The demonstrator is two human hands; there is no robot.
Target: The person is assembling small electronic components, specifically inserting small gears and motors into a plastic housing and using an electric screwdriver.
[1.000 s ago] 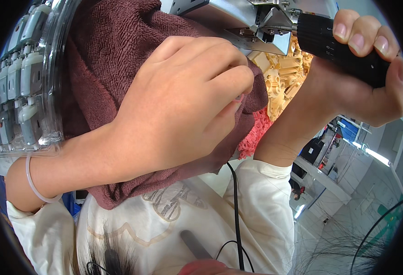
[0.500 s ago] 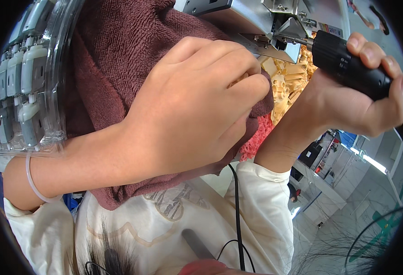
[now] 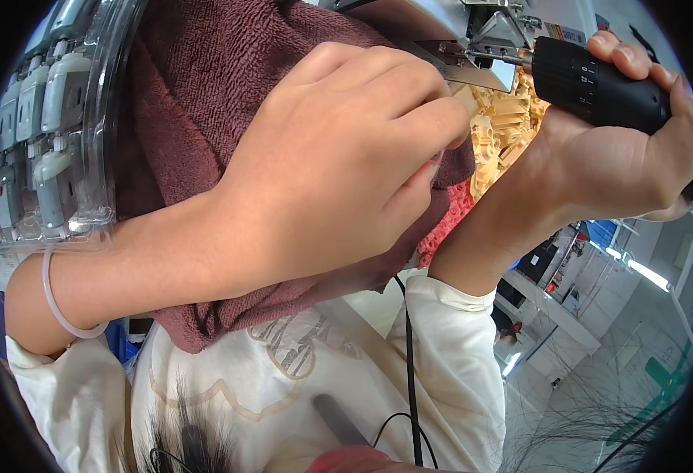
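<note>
My right hand (image 3: 622,162) is wrapped round a black electric screwdriver (image 3: 575,79), held almost level. The slim bit points left and reaches a metal fixture (image 3: 492,43) with small brackets and screws; whether it touches a screw is too small to tell. Over a brown towel (image 3: 196,71) lies my left hand (image 3: 338,165), back upward, fingers curled in and thumb tucked beneath. Its fingertips are turned away, so anything pinched in them is hidden. The left hand is just below and left of the fixture.
Left of the towel, a clear plastic tray (image 3: 102,150) holds several grey-and-white motor-like parts (image 3: 66,91). Beige plastic pieces (image 3: 508,114) are heaped under the fixture, beside a pink looped mat (image 3: 450,221). A black cable (image 3: 412,355) runs down past my shirt.
The whole view has shifted slightly, so the fixture and both hands appear higher. My right hand and the screwdriver have turned a little, bringing the scale on its collar into sight.
</note>
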